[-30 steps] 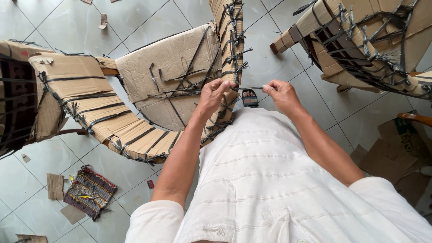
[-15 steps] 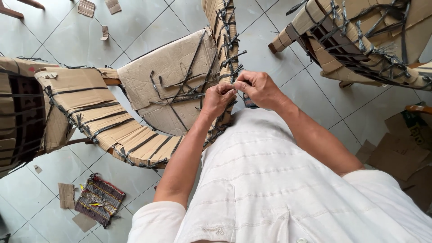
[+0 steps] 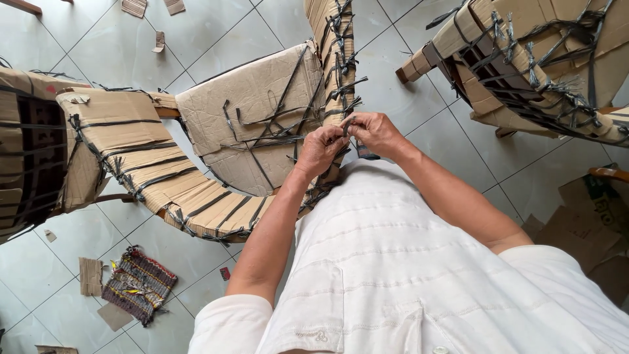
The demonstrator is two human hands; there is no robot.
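A chair wrapped in brown cardboard (image 3: 262, 105) and bound with dark plastic straps stands in front of me. My left hand (image 3: 320, 149) and my right hand (image 3: 373, 132) meet at the chair's wrapped right arm (image 3: 331, 46). Both pinch the ends of a dark strap (image 3: 346, 124) between their fingertips, just above the arm's near end. The curved left arm of the chair (image 3: 151, 170) is also covered in cardboard strips and tied with straps. My white shirt fills the lower part of the view.
A second wrapped chair (image 3: 524, 59) stands at the upper right, another wrapped piece (image 3: 26, 151) at the left edge. A small woven mat (image 3: 139, 284) and cardboard scraps (image 3: 90, 275) lie on the grey tiled floor. Flattened boxes (image 3: 590, 223) rest at the right.
My right hand moved left and closed in on my left hand; both now grip the strap together at the chair's arm. My head has shifted a little, so the view sits lower.
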